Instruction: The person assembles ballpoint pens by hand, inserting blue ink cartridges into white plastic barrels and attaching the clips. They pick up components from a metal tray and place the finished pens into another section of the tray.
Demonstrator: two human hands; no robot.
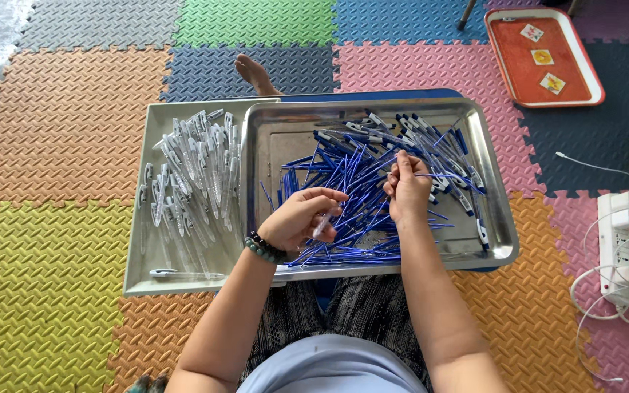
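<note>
Sitting cross-legged, the person's left hand (301,217) (beaded bracelet at the wrist) grips a clear pen barrel (322,225), while the right hand (406,191) pinches a thin blue refill (442,175) over the steel tray (496,247) heaped with blue refills (351,182). Beside it, clear barrels (194,171) fill another tray (140,284). Farther off lies an orange tray (518,73).

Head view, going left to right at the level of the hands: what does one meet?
Clear pen barrels in the left tray → left hand → right hand → pens with blue caps → white power strip.
</note>
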